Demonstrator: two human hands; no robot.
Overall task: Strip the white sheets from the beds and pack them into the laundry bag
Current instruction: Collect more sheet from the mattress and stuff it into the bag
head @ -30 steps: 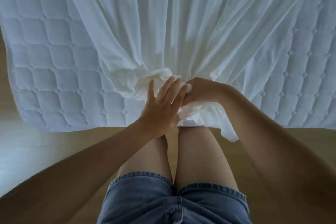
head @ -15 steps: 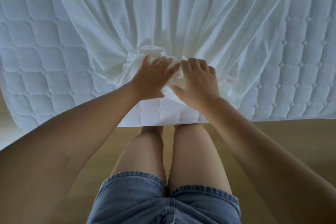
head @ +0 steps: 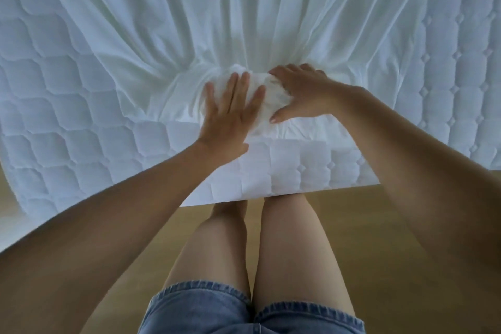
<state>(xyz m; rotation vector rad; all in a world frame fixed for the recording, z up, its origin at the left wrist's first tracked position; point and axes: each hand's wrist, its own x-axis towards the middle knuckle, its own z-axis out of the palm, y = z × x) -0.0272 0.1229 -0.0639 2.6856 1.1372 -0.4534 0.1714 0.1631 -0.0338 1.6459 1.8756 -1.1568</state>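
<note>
My right grip (head: 303, 95) is clenching the bunched end of the sheet (head: 244, 22), fingers curling over the wad and thumb tucking under it. My left grip (head: 230, 114) is lying released, fingers straight, pressing flat on the same wad. A second ago that bunch was hanging off the near edge of the mattress (head: 54, 116). Now I am pushing it up onto the top, with folds fanning away toward the far end. I am judging the near end freed and the gathering underway. The bag is not showing, so packing is waiting.
</note>
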